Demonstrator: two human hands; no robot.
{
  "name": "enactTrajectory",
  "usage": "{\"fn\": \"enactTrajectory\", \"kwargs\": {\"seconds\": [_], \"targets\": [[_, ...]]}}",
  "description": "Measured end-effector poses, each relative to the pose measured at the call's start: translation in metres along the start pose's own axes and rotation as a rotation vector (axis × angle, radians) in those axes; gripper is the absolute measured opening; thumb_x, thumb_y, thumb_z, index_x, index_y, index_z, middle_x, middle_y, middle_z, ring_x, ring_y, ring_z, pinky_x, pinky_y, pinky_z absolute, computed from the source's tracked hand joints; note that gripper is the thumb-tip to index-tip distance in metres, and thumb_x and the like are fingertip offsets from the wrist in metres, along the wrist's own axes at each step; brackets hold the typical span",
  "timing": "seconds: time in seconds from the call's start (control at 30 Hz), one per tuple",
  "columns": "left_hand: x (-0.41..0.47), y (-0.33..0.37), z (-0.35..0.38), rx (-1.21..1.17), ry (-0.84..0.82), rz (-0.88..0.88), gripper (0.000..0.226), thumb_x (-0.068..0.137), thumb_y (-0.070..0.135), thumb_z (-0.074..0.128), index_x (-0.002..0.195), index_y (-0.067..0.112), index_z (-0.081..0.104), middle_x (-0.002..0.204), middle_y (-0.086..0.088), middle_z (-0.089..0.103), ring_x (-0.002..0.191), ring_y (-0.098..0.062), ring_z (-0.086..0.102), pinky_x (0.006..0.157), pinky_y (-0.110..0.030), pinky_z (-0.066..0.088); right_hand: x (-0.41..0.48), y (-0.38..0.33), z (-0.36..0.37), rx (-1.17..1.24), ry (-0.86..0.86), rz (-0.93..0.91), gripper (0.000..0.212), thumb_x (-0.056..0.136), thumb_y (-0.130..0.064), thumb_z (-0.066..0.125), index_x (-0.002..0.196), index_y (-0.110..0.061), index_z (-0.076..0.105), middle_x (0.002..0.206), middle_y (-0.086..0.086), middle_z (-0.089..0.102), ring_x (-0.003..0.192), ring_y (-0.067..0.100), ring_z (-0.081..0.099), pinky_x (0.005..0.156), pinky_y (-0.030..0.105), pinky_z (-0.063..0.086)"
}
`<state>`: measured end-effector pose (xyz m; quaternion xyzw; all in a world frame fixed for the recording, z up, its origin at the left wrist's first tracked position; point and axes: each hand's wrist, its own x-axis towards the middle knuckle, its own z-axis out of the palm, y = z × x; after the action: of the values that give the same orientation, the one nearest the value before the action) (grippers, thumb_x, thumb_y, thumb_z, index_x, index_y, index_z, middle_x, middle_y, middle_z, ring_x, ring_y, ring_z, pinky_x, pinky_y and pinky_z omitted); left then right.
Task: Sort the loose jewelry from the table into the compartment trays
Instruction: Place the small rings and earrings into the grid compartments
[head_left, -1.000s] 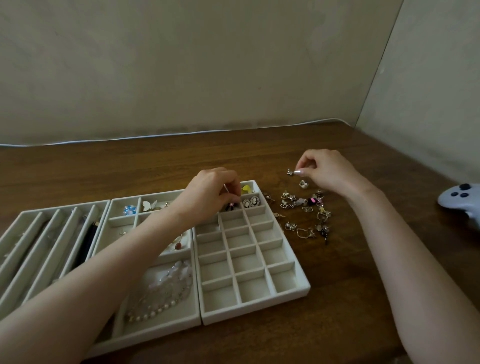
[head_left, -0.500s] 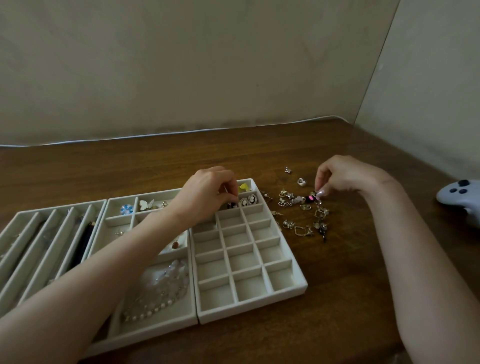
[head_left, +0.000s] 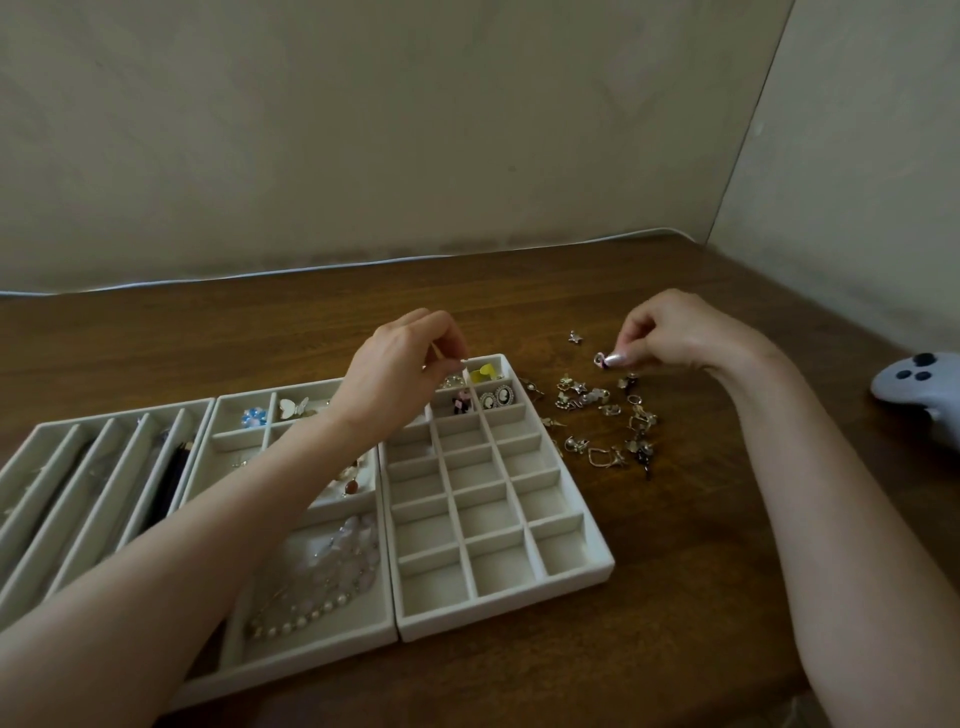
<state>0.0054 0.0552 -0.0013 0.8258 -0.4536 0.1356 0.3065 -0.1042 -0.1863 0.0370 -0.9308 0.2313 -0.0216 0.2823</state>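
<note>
Right hand (head_left: 675, 335) fingers pinch a charm (head_left: 601, 359) at the pile's (head_left: 608, 415) 12 o'clock; left hand (head_left: 392, 376) fingers pinch a pin (head_left: 437, 351) over the tray (head_left: 519, 608).

Bare table (head_left: 675, 545) lies open right of the grid tray (head_left: 506, 610), nearer than the jewelry pile (head_left: 597, 410).

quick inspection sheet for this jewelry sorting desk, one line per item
surface: wooden table, brown
job's things: three pale trays side by side: slotted tray, middle tray, grid tray mostly unfilled; loose jewelry pile right of it
clutter: game controller at the right edge
grippers: left hand pinches a thin pale piece over the grid tray's far cells; right hand pinches a small charm above the pile
cables: pale cord along the wall foot
surroundings: plain walls, corner at right
</note>
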Motion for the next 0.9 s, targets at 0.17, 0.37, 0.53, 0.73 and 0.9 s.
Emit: {"fn": "enactTrajectory", "kwargs": {"seconds": [0.17,0.37,0.53,0.73,0.9], "targets": [[0.001,-0.003,-0.002,0.14,-0.227,-0.025,0.01,0.082,0.028,0.069,0.086,0.022,0.062,0.094,0.007,0.057,0.09,-0.011,0.05,0.074,-0.027,0.044,-0.003,-0.013,0.008,0.197,0.084,-0.212,0.005,0.085,-0.013,0.065,0.083,-0.018,0.065,0.086,-0.001,0.066,0.079,0.011,0.064,0.068,0.025,0.051],[-0.001,0.002,0.002,0.221,-0.197,-0.089,0.012,0.083,0.031,0.066,0.084,0.021,0.059,0.097,0.003,0.055,0.092,-0.014,0.047,0.069,-0.027,0.04,-0.007,-0.032,0.033,0.251,0.048,-0.364,0.009,0.088,-0.011,0.063,0.083,-0.019,0.063,0.082,-0.003,0.065,0.069,0.005,0.059,0.061,0.018,0.047],[0.0,0.005,-0.001,0.246,-0.223,-0.152,0.019,0.084,0.035,0.065,0.085,0.016,0.065,0.093,0.005,0.054,0.087,-0.011,0.045,0.067,-0.026,0.039,-0.006,-0.042,0.051,0.266,-0.018,-0.43,0.005,0.085,-0.014,0.066,0.083,-0.017,0.064,0.084,0.001,0.065,0.072,0.01,0.06,0.066,0.024,0.053],[0.0,0.005,-0.002,0.263,-0.285,-0.167,0.022,0.088,0.036,0.061,0.088,0.015,0.064,0.095,0.002,0.053,0.094,-0.014,0.046,0.071,-0.028,0.04,-0.004,-0.043,0.058,0.264,-0.034,-0.436,0.003,0.084,-0.016,0.068,0.084,-0.016,0.065,0.086,0.0,0.066,0.078,0.015,0.062,0.07,0.025,0.053],[0.001,0.003,-0.004,0.192,-0.302,-0.21,0.021,0.086,0.037,0.062,0.078,0.018,0.058,0.091,0.003,0.05,0.09,-0.014,0.045,0.074,-0.029,0.042,-0.003,-0.043,0.06,0.254,-0.043,-0.439,0.007,0.086,-0.015,0.066,0.082,-0.019,0.063,0.084,-0.003,0.065,0.074,0.006,0.06,0.064,0.018,0.048]]}}
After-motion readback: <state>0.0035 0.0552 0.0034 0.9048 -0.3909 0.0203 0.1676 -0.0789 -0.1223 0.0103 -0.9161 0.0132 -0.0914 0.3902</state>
